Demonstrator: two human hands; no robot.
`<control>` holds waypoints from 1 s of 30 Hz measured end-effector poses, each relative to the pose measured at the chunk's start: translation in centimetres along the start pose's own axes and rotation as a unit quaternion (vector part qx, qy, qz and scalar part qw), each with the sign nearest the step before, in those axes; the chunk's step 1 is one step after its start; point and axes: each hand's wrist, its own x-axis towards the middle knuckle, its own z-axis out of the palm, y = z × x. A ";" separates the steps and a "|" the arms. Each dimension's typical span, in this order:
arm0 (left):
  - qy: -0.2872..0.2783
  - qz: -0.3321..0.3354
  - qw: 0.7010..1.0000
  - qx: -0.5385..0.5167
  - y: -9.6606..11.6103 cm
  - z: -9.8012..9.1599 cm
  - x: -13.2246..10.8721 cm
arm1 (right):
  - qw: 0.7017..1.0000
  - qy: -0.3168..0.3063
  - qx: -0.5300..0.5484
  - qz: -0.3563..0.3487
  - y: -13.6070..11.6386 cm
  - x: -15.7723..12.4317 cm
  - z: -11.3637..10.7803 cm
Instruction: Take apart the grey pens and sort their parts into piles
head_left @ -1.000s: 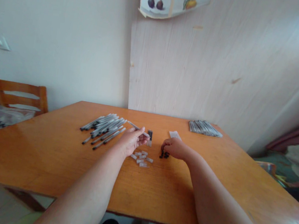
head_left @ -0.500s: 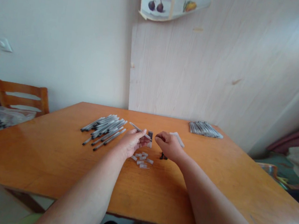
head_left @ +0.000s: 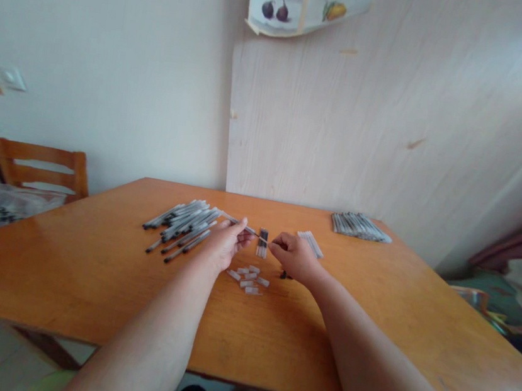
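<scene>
My left hand [head_left: 230, 242] is closed on a clear pen barrel [head_left: 250, 229], which points toward my other hand. My right hand [head_left: 295, 254] pinches the pale end of a thin pen refill [head_left: 263, 239]; the refill's dark part meets the mouth of the barrel. Just behind this spot lies a small row of dark and pale refills [head_left: 261, 251]. Several short whitish plastic caps [head_left: 249, 276] are scattered in front of my hands. Small black parts [head_left: 284, 275] show partly under my right hand. Beyond that hand lie several clear barrels [head_left: 312, 243] side by side.
A loose pile of pens with dark ends [head_left: 186, 224] covers the left of the wooden table [head_left: 91, 263]. Another stack of pens [head_left: 360, 226] lies at the back right. A chair [head_left: 41, 165] with a plastic bag [head_left: 16, 207] stands past the left edge.
The refill now shows between my hands, its dark end at the barrel. My left hand has shifted slightly left with the barrel.
</scene>
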 end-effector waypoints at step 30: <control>0.091 0.055 0.991 0.079 -0.3 -1.2 1.0 | 0.945 -0.035 -0.301 0.127 -2.2 -0.1 1.0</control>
